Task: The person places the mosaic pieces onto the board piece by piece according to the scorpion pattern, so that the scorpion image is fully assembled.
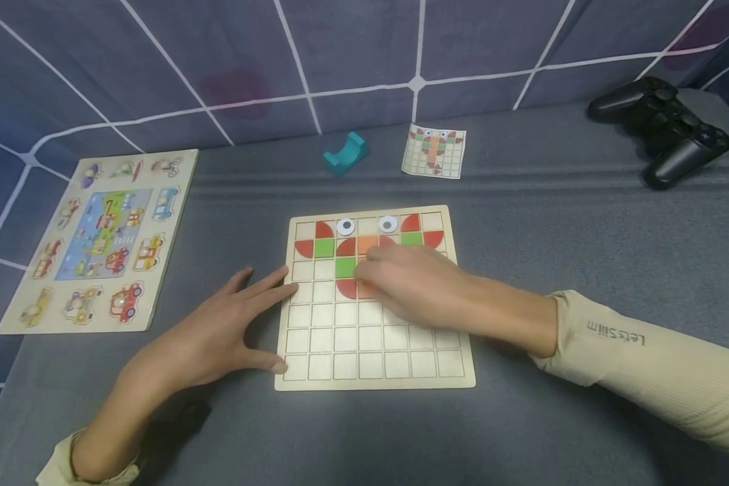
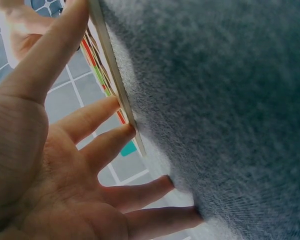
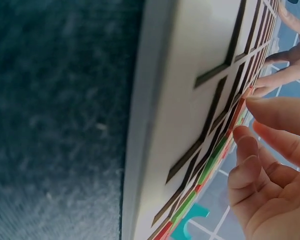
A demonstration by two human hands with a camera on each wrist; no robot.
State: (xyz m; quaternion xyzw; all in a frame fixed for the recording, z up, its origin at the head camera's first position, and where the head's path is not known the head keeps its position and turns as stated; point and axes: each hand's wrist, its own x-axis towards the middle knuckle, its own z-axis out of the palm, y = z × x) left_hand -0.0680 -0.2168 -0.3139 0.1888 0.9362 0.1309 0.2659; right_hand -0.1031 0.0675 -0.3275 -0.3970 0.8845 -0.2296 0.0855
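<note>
A square wooden grid board [image 1: 370, 368] lies on the grey cloth, its upper part bearing red, green [image 1: 345, 268] and orange tiles [image 1: 367, 244] and two round eye tiles [image 1: 346, 227]. My left hand [image 1: 212, 337] rests at its left edge with spread fingers. In the left wrist view, the thumb and two fingertips meet the board's edge [image 2: 110, 65]; two other fingertips touch the cloth. My right hand [image 1: 419, 283] reaches over the middle columns, covering several squares. In the right wrist view, its thumb [image 3: 277, 112] and curled fingers are around orange-red tiles; I cannot tell whether they pinch one.
Behind the board are a teal arch block [image 1: 346, 155] and a paper pattern card [image 1: 434, 160] showing a similar figure. A wooden vehicle puzzle [image 1: 179, 175] lies at the left. A black game controller [image 1: 659, 131] sits at the back right, near the upright cloth backdrop [image 1: 364, 67].
</note>
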